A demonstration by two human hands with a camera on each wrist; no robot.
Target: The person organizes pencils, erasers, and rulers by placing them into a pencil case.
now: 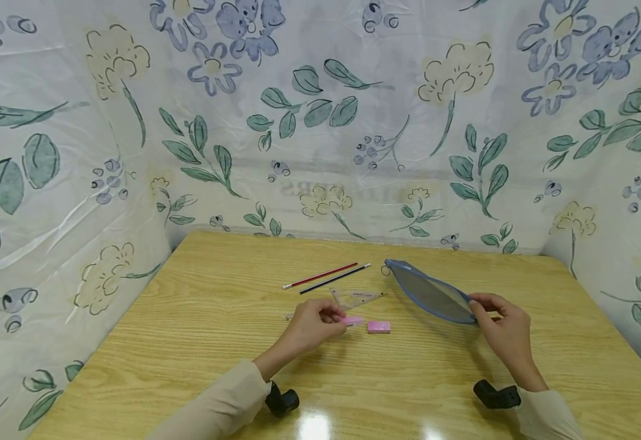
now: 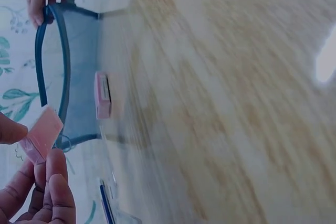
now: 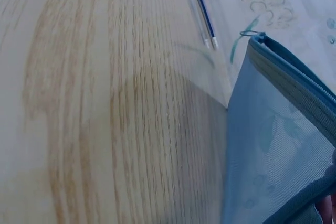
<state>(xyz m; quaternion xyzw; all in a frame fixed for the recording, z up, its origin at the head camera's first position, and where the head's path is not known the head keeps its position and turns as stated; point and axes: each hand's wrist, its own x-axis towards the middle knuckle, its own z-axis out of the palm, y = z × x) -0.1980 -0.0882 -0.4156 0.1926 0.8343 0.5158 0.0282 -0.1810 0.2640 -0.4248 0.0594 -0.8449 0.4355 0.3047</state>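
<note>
My left hand pinches a small pink eraser between thumb and fingertips, raised over the table. Just right of it, a second pink eraser with a printed label lies on the wood. On the right, my right hand grips the edge of a blue mesh zipper pouch and holds it tilted. The pouch's mouth gapes in the left wrist view, and a ring hangs at its far corner. Behind the left hand lies a clear set square, partly covered by it.
A red pencil and a dark blue pencil lie side by side behind the set square. The wooden table ends at a flower-printed cloth behind and on both sides.
</note>
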